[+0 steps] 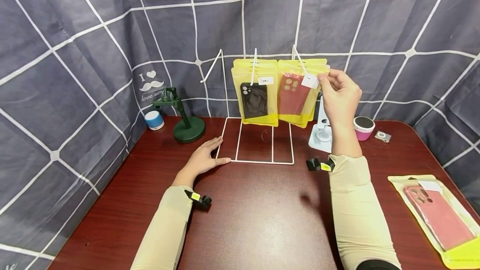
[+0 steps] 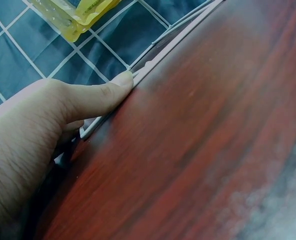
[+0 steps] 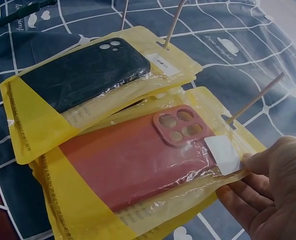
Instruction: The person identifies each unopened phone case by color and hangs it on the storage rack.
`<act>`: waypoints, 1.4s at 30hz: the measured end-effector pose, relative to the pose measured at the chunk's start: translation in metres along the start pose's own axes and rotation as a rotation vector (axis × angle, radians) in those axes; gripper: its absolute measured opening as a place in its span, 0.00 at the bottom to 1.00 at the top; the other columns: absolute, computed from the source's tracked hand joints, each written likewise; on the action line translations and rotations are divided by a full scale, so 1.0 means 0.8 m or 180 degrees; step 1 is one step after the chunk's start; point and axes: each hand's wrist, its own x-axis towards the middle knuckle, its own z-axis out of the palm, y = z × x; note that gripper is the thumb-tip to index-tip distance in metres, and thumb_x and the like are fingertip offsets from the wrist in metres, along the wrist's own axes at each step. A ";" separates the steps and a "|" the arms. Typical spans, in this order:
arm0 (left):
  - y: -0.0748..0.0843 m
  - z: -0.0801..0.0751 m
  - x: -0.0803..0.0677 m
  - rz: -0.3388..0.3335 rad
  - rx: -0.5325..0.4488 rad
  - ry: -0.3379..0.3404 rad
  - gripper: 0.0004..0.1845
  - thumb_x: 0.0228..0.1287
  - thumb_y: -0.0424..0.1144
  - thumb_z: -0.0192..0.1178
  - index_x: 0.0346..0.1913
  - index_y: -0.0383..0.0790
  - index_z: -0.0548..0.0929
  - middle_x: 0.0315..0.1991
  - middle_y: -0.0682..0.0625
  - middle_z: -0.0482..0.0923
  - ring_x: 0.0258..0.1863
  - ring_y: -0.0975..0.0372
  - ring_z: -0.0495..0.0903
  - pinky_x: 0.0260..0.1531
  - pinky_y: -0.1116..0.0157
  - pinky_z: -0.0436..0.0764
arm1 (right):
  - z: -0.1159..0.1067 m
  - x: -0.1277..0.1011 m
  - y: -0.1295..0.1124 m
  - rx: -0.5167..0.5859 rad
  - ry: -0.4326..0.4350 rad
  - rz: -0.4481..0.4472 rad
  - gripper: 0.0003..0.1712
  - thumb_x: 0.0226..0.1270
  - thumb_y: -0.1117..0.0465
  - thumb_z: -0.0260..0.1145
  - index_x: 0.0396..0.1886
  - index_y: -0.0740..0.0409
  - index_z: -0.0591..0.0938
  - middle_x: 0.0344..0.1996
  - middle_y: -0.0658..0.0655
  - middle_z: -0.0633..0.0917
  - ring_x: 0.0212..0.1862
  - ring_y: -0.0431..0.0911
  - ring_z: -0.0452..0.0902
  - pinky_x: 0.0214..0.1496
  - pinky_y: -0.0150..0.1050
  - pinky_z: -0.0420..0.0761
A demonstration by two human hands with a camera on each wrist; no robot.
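My right hand [image 1: 339, 95] pinches the upper right edge of a yellow-and-clear bag with a red phone case [image 1: 292, 97], beside its white label. That bag hangs from the right hook of a white wire display rack [image 1: 262, 162], with more bags behind it. In the right wrist view, thumb and fingers [image 3: 245, 200] meet at the bag's edge, and the hook passes through its hole. Bags with a black phone case [image 1: 255, 101] in front hang on the middle hook. My left hand [image 1: 202, 159] rests at the rack base's left corner, fingers extended, thumb [image 2: 100, 100] on the front wire.
Another bagged red phone case [image 1: 438, 216] lies at the table's right. A dark green stand [image 1: 189, 129] and blue speaker [image 1: 154, 120] are back left. A white charging stand [image 1: 320, 136], pink speaker [image 1: 363, 128] and small metallic gadget [image 1: 382, 136] are back right. The left hook [image 1: 211, 66] holds nothing.
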 end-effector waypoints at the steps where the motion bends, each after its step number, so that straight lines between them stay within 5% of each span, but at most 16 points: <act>1: 0.001 0.000 0.000 0.0005 -0.0004 -0.0003 0.52 0.53 0.73 0.65 0.77 0.49 0.66 0.77 0.54 0.60 0.77 0.55 0.55 0.73 0.51 0.59 | -0.002 0.000 0.000 -0.0001 0.0004 -0.0005 0.13 0.65 0.58 0.73 0.45 0.61 0.89 0.39 0.60 0.90 0.36 0.29 0.84 0.44 0.25 0.81; 10: 0.010 0.003 0.002 0.0061 -0.0057 0.0007 0.52 0.53 0.73 0.65 0.77 0.48 0.66 0.77 0.53 0.60 0.77 0.54 0.56 0.73 0.50 0.59 | -0.015 -0.002 -0.006 0.0072 0.0064 0.0026 0.12 0.64 0.60 0.73 0.44 0.63 0.89 0.29 0.45 0.88 0.32 0.32 0.81 0.39 0.24 0.77; 19: 0.012 0.008 0.000 0.0079 -0.0049 -0.0031 0.53 0.52 0.75 0.63 0.77 0.48 0.66 0.77 0.52 0.60 0.77 0.53 0.56 0.73 0.50 0.59 | -0.032 -0.011 -0.007 -0.0068 -0.0095 -0.0054 0.16 0.64 0.53 0.74 0.46 0.59 0.89 0.34 0.49 0.89 0.35 0.35 0.81 0.38 0.27 0.76; 26: 0.010 0.010 -0.004 0.0095 -0.0083 -0.0050 0.54 0.52 0.76 0.62 0.77 0.48 0.66 0.77 0.52 0.60 0.77 0.53 0.56 0.73 0.50 0.59 | -0.058 -0.025 -0.003 -0.0344 -0.0372 -0.0008 0.18 0.63 0.47 0.74 0.47 0.52 0.89 0.37 0.42 0.89 0.43 0.35 0.79 0.36 0.31 0.69; 35: 0.005 0.006 -0.006 0.0118 -0.0076 -0.0022 0.53 0.53 0.75 0.63 0.77 0.47 0.66 0.77 0.50 0.60 0.77 0.52 0.56 0.73 0.49 0.59 | -0.116 -0.042 0.008 -0.0681 -0.0888 -0.0002 0.19 0.65 0.49 0.73 0.50 0.53 0.87 0.36 0.42 0.87 0.39 0.33 0.81 0.44 0.23 0.75; 42: 0.002 0.001 -0.006 0.0098 -0.0056 -0.0013 0.53 0.54 0.75 0.62 0.77 0.46 0.66 0.77 0.48 0.60 0.77 0.51 0.56 0.72 0.48 0.59 | -0.189 -0.059 0.029 -0.1311 -0.1312 0.0015 0.17 0.67 0.47 0.70 0.49 0.49 0.87 0.35 0.32 0.85 0.35 0.27 0.78 0.34 0.22 0.72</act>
